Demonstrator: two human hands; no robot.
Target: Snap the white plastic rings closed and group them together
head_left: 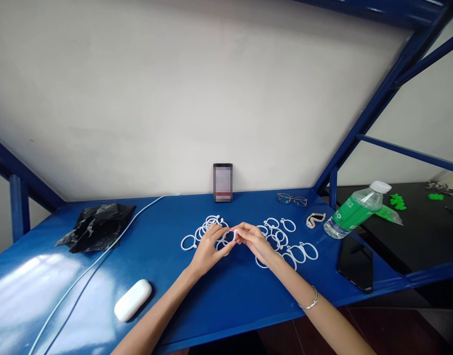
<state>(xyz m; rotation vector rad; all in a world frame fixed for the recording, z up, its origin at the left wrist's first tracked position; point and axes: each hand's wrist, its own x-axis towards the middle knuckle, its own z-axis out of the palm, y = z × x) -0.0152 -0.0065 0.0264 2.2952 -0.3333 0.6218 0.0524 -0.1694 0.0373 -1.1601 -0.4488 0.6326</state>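
Observation:
Between my two hands is a white plastic curtain ring (224, 237) with a small knob or eyelet on its rim. My left hand (210, 250) grips its left side between thumb and fingers. At its right edge, by the eyelet, my right hand (255, 242) is closed in a pinch on the same ring. Several similar rings (188, 242) lie in a loose group beside and behind my left hand, partly covered by it. More white rings (310, 251) are spread to the right of my right hand, some overlapping, each with a small loop.
A phone (223, 182) leans on the wall. Leftward are a black plastic bag (96, 227), a pale cable (100, 256) and a white earbud case (133, 300). On the right are glasses (292, 199), a coiled white strap (315, 220), a water bottle (355, 209) and a dark phone (355, 264).

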